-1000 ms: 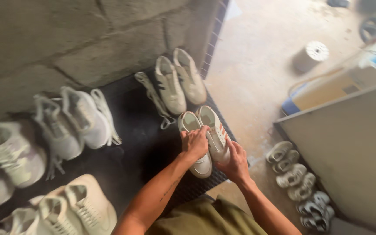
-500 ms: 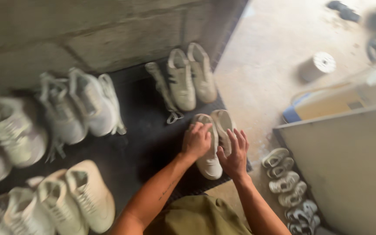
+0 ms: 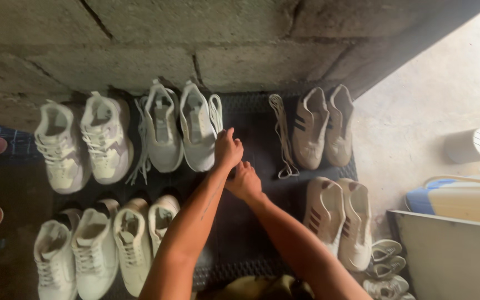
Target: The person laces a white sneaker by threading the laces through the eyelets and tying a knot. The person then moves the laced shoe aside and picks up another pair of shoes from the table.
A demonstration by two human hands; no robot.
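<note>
Both my arms stretched fwd over mat. Left hand fingers curled by white sneaker lace; right hand fisted, grip unclear.

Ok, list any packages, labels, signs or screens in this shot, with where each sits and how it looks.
No signs or screens show, and no labels can be made out.
White roll: a cylinder lying on the concrete floor at the right, its round end facing up; possibly a spool or wrapped roll.
Blue and cream container: at the right edge, behind a pale flat panel; only partly in view, so its kind is unclear.
</note>
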